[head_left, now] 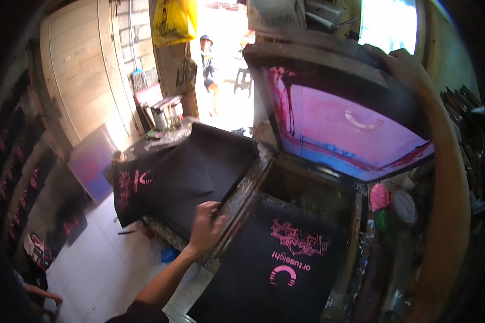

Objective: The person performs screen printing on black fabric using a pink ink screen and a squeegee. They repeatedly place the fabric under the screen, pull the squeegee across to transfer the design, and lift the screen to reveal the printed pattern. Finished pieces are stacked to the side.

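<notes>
My right hand [401,67] grips the top edge of a screen printing frame [334,124], which is tilted up at the right. Its mesh is pink and violet, with dark red ink streaks and a pale emblem. Below it, a black fabric piece [253,258] with a pink pattern and emblem lies on the wooden printing bed [307,183]. My left hand [206,229] hovers at the near edge of a stack of plain black pieces [199,167], its fingers bent and apart, with nothing visible in them. Another printed black piece [129,188] lies at the stack's left.
Printed black pieces [21,199] lie in rows at the far left. A violet-blue panel [91,161] leans by a wooden door [83,70]. Cans [167,116] stand behind the stack. A pink lump [380,196] lies right of the bed. A person [207,64] is outside the doorway; another person's arm [43,295] shows lower left.
</notes>
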### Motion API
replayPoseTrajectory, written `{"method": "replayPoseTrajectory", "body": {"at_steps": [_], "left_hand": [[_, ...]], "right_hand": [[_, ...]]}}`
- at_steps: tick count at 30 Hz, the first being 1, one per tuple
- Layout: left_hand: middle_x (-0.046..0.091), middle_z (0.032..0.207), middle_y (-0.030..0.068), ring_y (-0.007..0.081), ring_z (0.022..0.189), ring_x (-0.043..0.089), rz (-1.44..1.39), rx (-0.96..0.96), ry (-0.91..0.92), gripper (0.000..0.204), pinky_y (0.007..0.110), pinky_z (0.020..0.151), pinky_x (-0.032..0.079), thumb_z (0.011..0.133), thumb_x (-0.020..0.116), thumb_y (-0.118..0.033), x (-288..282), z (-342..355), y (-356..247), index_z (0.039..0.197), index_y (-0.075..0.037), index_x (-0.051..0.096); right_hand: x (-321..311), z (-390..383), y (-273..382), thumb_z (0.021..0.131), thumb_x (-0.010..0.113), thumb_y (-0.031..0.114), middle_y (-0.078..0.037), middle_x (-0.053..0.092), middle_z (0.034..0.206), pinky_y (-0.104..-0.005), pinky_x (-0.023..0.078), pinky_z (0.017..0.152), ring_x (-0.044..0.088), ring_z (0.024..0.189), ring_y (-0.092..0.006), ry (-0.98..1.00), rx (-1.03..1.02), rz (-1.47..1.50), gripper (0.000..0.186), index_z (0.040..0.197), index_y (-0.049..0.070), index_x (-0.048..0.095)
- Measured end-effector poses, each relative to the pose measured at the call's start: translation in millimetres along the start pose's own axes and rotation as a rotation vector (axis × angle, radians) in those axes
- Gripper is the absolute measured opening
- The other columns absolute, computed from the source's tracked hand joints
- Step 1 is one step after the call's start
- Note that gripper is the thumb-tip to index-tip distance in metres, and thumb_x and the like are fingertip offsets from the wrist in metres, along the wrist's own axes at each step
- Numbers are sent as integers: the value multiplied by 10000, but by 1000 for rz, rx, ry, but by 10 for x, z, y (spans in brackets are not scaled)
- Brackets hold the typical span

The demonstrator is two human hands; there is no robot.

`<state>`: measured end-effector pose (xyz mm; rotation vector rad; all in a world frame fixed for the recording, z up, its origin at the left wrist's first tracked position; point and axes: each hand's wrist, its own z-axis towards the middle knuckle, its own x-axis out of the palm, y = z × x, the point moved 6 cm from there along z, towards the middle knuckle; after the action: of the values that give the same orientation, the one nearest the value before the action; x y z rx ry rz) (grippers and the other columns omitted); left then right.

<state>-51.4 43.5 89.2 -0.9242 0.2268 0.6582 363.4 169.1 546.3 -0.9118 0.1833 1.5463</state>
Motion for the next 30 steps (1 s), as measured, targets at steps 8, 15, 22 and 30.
{"method": "replayPoseTrajectory", "body": {"at_steps": [8, 15, 22, 30], "left_hand": [[466, 1581, 212, 386, 1474, 426, 490, 119, 437, 630, 499, 1212, 323, 1078, 493, -505, 1056, 116, 85, 1549, -90, 450], [500, 1570, 179, 351, 1497, 413, 463, 104, 392, 572, 486, 1238, 303, 1091, 475, -459, 1148, -19, 213, 1491, -53, 524], [512, 1536, 180, 360, 1470, 428, 498, 111, 420, 532, 486, 1204, 320, 1077, 515, -421, 1133, 60, 113, 1454, -47, 545], [534, 1514, 163, 342, 1459, 438, 493, 119, 402, 502, 466, 1196, 326, 1069, 528, -409, 1137, 44, 117, 1431, -64, 572]], "right_hand": [[215, 113, -394, 1102, 482, 257, -157, 684, 800, -459, 545, 713, 670, 676, -294, 39, 28, 49, 404, 1495, 308, 562], [561, 630, -843, 1137, 436, 288, -136, 706, 804, -420, 556, 682, 641, 603, -228, -58, -191, -9, 386, 1496, 305, 580], [689, 1010, -1080, 1123, 437, 398, -161, 744, 849, -399, 584, 723, 702, 654, -237, 213, 150, 272, 376, 1421, 246, 610], [665, 1030, -1033, 1051, 503, 572, -188, 745, 814, -402, 585, 768, 718, 677, -263, 108, 185, 247, 515, 1178, 118, 711]]}}
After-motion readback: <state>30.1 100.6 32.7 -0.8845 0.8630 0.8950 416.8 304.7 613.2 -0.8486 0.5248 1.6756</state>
